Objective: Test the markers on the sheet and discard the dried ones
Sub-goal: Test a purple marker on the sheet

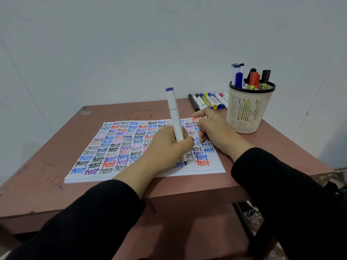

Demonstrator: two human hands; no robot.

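The white marker with a purple end cap (173, 111) stands tilted at centre frame, its dark tip on the lower part of the white paper sheet covered in coloured "test" words (116, 143). The left hand (167, 147) grips its barrel. Just right, the right hand (214, 128) sits over the sheet, forefinger out and other fingers curled; whether it holds anything I cannot tell. At upper right, a row of capped markers (208, 100) lies beside a cream mesh pen cup (247, 109) on the reddish-brown worktop (47, 166).

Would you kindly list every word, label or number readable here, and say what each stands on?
"test": handwritten repeatedly, in several colours, across the sheet.
Labels on the loose markers and the markers in the cup: too small to read.
The held marker: no print visible.
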